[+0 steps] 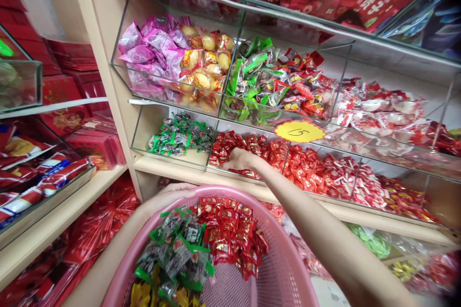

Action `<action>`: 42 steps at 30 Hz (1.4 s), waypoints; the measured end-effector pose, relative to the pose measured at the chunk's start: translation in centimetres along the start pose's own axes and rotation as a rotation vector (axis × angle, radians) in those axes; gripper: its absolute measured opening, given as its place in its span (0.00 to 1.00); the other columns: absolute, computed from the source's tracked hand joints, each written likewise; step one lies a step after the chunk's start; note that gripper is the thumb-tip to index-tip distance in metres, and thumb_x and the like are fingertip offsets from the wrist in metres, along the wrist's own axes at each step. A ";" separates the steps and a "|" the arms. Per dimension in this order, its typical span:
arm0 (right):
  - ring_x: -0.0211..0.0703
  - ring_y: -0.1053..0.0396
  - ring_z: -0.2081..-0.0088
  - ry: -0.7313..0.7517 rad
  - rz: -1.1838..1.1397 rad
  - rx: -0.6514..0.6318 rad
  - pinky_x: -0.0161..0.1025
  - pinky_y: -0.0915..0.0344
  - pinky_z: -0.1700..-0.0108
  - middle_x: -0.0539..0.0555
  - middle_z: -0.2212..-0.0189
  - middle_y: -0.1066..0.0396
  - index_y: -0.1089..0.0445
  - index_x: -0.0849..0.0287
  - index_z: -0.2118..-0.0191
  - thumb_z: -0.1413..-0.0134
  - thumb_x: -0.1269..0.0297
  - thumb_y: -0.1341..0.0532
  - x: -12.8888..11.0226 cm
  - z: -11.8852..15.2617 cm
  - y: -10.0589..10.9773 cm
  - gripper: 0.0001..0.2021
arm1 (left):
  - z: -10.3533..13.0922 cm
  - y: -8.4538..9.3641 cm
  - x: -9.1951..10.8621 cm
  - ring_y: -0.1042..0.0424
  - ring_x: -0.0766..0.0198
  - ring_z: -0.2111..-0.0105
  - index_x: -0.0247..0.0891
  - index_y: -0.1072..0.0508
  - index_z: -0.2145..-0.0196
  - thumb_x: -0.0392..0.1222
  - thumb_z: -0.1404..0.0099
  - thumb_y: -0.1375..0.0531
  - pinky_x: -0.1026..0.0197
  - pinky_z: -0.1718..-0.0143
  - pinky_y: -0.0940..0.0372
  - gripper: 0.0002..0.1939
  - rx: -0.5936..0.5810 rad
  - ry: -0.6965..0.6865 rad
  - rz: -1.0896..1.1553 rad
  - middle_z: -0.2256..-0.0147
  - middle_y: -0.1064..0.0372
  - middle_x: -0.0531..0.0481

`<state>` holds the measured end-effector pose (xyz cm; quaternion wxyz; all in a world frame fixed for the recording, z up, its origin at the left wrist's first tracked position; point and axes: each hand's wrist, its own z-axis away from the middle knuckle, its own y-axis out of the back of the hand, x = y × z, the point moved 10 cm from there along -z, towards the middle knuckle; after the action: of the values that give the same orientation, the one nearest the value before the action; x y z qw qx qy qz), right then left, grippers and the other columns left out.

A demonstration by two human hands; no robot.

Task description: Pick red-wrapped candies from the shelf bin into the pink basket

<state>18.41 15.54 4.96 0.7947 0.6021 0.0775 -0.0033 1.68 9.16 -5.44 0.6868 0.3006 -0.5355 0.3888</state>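
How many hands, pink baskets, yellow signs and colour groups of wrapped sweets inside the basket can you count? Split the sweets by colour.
Hands: 2 (left hand, right hand)
Pink basket: 1
Yellow sign: 1
Green group: 1
Red group: 1
Yellow group: 1
Total: 7

A round pink perforated plastic basket sits before a pale wooden shelf board, the person's left hand on its far-left rim. Inside, clear green-edged packets lie left of shiny red packets, with yellow packets nearest. Beyond, the right hand is among small dark-red wrapped sweets, between small green-and-silver sweets at left and bright orange-red sweets at right.
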 end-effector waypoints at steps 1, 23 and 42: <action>0.41 0.34 0.73 0.006 -0.013 0.007 0.33 0.43 0.76 0.55 0.74 0.30 0.28 0.65 0.70 0.61 0.54 0.41 0.5 0.7 0.5 0.18 | 0.1 -0.1 0.1 0.29 0.54 0.60 0.37 0.27 0.57 0.47 0.49 0.38 0.59 0.57 0.37 0.21 -0.009 0.005 0.004 0.61 0.26 0.49; 0.44 0.32 0.68 0.174 0.269 0.238 0.37 0.44 0.70 0.57 0.71 0.30 0.32 0.62 0.70 0.53 0.66 0.43 4.3 17.4 -5.8 0.06 | 0.1 -0.6 -0.1 0.30 0.55 0.57 0.37 0.27 0.58 0.47 0.48 0.38 0.60 0.56 0.38 0.20 -0.026 0.019 0.033 0.59 0.27 0.48; 0.53 0.32 0.59 -0.017 0.383 -0.007 0.41 0.37 0.63 0.64 0.64 0.28 0.29 0.67 0.62 0.51 0.72 0.45 1.6 15.6 -6.4 0.11 | 0.2 -0.1 0.0 0.32 0.52 0.55 0.37 0.27 0.56 0.49 0.50 0.38 0.58 0.56 0.37 0.23 0.000 0.015 -0.019 0.58 0.28 0.48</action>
<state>21.23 -0.98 2.75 0.7835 0.6029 -0.0455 0.1432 1.71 8.93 -5.38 0.6944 0.3026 -0.5277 0.3845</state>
